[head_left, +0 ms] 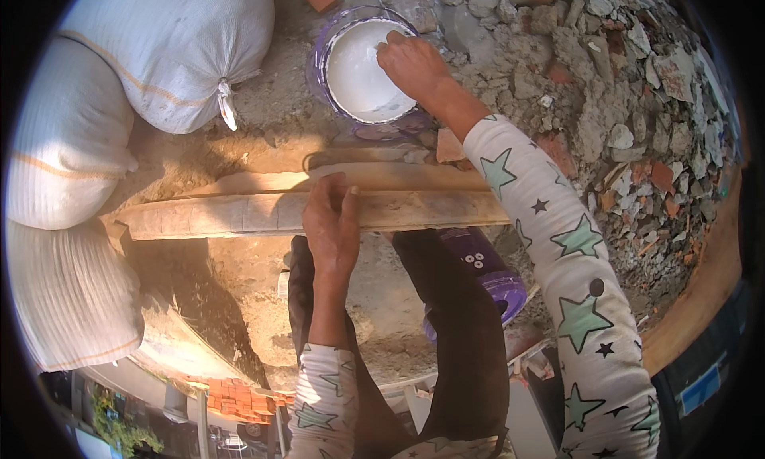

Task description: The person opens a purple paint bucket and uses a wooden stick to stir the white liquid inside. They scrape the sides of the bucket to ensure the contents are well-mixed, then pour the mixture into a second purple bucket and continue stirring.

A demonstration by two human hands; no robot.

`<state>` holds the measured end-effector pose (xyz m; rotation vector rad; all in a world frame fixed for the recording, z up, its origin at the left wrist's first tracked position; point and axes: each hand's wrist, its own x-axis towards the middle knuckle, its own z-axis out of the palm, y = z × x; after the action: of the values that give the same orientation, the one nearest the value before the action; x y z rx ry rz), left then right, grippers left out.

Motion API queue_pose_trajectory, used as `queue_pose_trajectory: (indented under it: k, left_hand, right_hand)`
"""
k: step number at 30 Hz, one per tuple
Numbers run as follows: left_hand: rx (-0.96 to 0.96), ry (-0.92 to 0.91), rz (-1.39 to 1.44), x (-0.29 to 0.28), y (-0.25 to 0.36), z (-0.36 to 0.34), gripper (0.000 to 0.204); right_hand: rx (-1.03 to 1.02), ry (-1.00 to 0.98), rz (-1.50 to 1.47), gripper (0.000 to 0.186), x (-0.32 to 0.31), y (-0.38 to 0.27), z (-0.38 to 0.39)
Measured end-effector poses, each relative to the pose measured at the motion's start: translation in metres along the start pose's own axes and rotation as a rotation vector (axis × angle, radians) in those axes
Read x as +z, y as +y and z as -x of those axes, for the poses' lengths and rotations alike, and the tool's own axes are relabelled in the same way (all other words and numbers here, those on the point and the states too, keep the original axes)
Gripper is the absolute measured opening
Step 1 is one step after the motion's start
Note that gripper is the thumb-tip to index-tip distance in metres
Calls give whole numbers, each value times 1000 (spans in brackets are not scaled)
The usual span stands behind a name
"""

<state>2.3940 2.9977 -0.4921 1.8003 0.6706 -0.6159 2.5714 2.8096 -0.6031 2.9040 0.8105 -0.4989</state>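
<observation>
A purple bucket [321, 75] of white liquid [355, 75] stands on the ground beyond a wooden beam [191, 217], and over its right part hangs the right hand [414, 67], fingers curled together, though I cannot tell whether they grip anything. The left hand [331, 224] rests at the beam, its thumb slightly apart from its bent fingers; whether they clamp the wood I cannot tell. Farther out, white sacks [171, 52] bulge at left and broken rubble [590, 100] spreads at right.
</observation>
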Motion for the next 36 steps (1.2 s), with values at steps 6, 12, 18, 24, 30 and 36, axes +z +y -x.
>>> queue_pose_trajectory:
  k: [6,12,18,24,30,36]
  left_hand:
    - [67,33,-23,-6,-6,-1,26]
    - [23,18,-3,-6,3,-3,26]
    - [74,41,-47,-3,-1,-8,26]
    - [7,13,145,1,4,-13,32]
    - [57,-2,329,17,-43,-67,49]
    - [49,-113,200,24,-1,-124,35]
  right_hand:
    - [82,-321,-71,17,-16,-10,15]
    - [241,-542,-464,22,-58,-21,5]
    - [449,-176,-879,43,-100,-27,83]
    - [878,345,-1449,50,-111,-82,211]
    - [1160,470,-1740,47,-119,-132,288]
    - [1174,546,-1714,46,-97,-134,294]
